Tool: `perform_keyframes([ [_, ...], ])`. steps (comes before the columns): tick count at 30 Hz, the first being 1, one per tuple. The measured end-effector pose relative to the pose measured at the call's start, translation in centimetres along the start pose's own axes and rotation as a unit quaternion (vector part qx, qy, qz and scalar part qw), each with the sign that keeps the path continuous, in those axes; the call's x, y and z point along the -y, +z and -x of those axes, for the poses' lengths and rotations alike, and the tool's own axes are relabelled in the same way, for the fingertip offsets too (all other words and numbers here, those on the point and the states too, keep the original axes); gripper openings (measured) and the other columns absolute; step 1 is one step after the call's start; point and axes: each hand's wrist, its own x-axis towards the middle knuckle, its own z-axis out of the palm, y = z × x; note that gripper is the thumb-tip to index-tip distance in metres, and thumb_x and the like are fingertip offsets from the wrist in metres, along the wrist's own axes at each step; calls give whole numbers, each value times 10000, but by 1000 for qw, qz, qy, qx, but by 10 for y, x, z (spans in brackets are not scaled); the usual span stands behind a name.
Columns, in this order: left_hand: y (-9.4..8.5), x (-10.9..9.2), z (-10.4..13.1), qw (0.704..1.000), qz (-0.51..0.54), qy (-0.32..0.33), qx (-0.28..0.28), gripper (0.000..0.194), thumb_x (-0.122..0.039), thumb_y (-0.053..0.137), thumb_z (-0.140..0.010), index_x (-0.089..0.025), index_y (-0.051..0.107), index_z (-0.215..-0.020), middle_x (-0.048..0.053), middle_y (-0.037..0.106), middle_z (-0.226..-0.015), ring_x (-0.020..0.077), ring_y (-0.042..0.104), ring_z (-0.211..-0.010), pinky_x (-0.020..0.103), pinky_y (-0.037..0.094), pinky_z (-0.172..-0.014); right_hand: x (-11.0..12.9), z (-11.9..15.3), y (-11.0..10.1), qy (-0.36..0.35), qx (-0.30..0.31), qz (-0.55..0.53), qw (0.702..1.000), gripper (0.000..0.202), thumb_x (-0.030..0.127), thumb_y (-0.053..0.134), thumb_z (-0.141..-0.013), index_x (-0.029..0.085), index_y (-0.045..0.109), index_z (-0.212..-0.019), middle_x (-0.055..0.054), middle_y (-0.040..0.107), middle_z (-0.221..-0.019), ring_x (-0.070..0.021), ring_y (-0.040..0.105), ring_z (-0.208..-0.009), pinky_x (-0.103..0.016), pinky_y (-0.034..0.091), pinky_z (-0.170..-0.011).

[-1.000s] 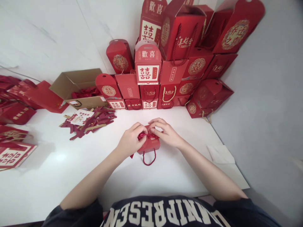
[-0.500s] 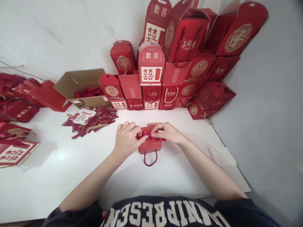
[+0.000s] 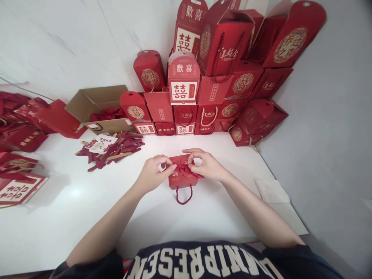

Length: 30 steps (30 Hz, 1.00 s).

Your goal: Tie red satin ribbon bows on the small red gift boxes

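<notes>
A small red gift box [image 3: 178, 181] stands on the white table in front of me, its dark red rope handle [image 3: 184, 195] hanging toward me. Across its top runs a red ribbon [image 3: 183, 168], gathered in the middle. My left hand [image 3: 157, 171] pinches the ribbon's left part between thumb and forefinger, at the box's left edge. On the other side my right hand [image 3: 205, 164] pinches the ribbon near its middle, with a ribbon end hanging below the fingers. The fingertips partly cover the ribbon, so its exact shape there is hidden.
Stacked red gift boxes [image 3: 186, 93] rise along the back wall. Left of them stand an open cardboard box [image 3: 113, 126] with red ribbon inside and a pile of dark red strips [image 3: 124, 147]. More red boxes [image 3: 31, 135] crowd the far left. White paper [image 3: 271, 191] lies at right.
My left hand has turned and drawn slightly left and down, its fingers now in a clear pinch. My right fingers have closed into a rounder pinch, and the ribbon's middle looks tighter.
</notes>
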Motion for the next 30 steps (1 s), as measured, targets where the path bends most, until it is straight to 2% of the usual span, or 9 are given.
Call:
perform_keyframes([
  [4, -3, 2, 8, 1000, -29, 4, -6, 147, -244, 565, -820, -177, 593, -692, -9, 608, -731, 123, 553, -683, 248, 411, -617, -2, 5, -4, 7, -27, 35, 999, 117, 100, 608, -660, 213, 583, -672, -61, 610, -1271, -215, 506, -1233, -398, 347, -1062],
  [7, 1, 2, 11, 993, -95, 32, -54, 146, -195, 556, -808, -172, 572, -664, -9, 594, -698, 137, 550, -701, 296, 408, -711, -3, 9, -5, 2, -37, 52, 998, 132, 90, 607, -660, 213, 566, -679, -59, 619, -1244, -220, 515, -1215, -404, 357, -1050],
  [9, 5, 3, 11, 984, -149, 47, -88, 86, -211, 562, -815, -175, 612, -756, 9, 606, -753, 164, 558, -768, 343, 394, -786, -4, 10, -7, -10, -30, 51, 998, 120, 101, 601, -696, 211, 569, -732, -65, 603, -1250, -220, 513, -1212, -418, 352, -1050],
  [11, 8, 5, 10, 980, -162, 59, -99, 152, -262, 589, -818, -185, 649, -934, 39, 606, -859, 193, 558, -855, 363, 402, -809, -4, 10, -9, -16, -8, 32, 999, 90, 153, 589, -771, 212, 587, -839, -75, 577, -1268, -217, 511, -1214, -433, 351, -1049],
  [14, 8, 8, 9, 987, -102, 96, -75, 241, -273, 613, -816, -200, 665, -1040, 69, 567, -968, 206, 537, -949, 368, 437, -850, -3, 8, -13, -24, 20, 1, 1000, 147, 263, 524, -889, 232, 597, -1013, -78, 553, -1283, -205, 504, -1227, -434, 352, -1055],
  [16, 5, 10, 9, 989, -53, 135, -35, 168, -191, 576, -831, -220, 712, -925, 71, 552, -1019, 203, 518, -1010, 373, 435, -904, -2, 5, -14, -39, 33, 2, 999, 190, 292, 479, -928, 245, 606, -1063, -75, 546, -1289, -195, 494, -1237, -424, 343, -1069],
  [21, -7, 11, 8, 976, -5, 214, 33, 354, -45, 514, -806, -278, 747, -678, 51, 571, -1089, 212, 489, -1090, 393, 418, -958, 0, -3, -15, -78, 69, 38, 994, 114, 239, 578, -872, 232, 641, -966, -81, 522, -1317, -216, 481, -1248, -437, 358, -1061],
  [25, -13, 17, 9, 972, -61, 227, 9, 320, -60, 532, -774, -293, 753, -771, 51, 592, -1046, 212, 517, -1017, 395, 433, -911, 2, -8, -16, -89, 93, 43, 991, 52, 220, 644, -815, 213, 616, -858, -82, 515, -1332, -238, 477, -1253, -462, 381, -1037],
  [30, -14, 28, 10, 960, -131, 245, -36, 289, -119, 558, -792, -304, 737, -924, 51, 606, -941, 188, 542, -895, 379, 432, -849, 3, -9, -15, -77, 99, 34, 991, 83, 285, 606, -857, 208, 611, -825, -87, 518, -1333, -231, 480, -1248, -441, 403, -1015],
])
